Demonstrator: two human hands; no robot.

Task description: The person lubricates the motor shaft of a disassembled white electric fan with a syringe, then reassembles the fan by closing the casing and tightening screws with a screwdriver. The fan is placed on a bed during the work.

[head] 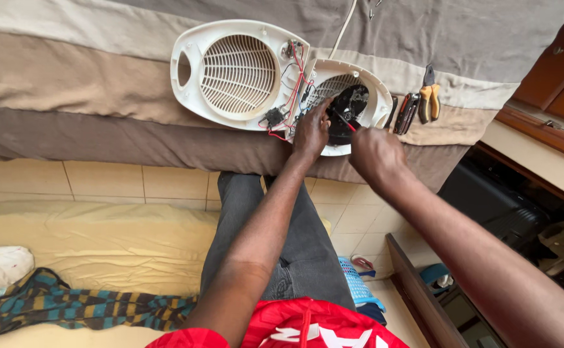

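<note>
An opened white fan heater lies on a bed covered in grey and tan cloth. Its front grille half [233, 74] is at the left, its rear half [375, 96] at the right, with a black fan wheel [351, 106] inside. Red and black wires [280, 119] run between the halves. My left hand [311, 131] rests on the rear half's edge, fingers touching the parts beside the fan wheel. My right hand [375, 153] grips a thin red-handled screwdriver [346, 122] whose tip points at the fan wheel.
Pliers with yellow handles [429, 96] and two more dark hand tools [405, 113] lie on the bed just right of the heater. A white cord [344, 26] runs off the top. A yellow mattress [101, 238] lies lower left, a dark wooden edge [417, 290] lower right.
</note>
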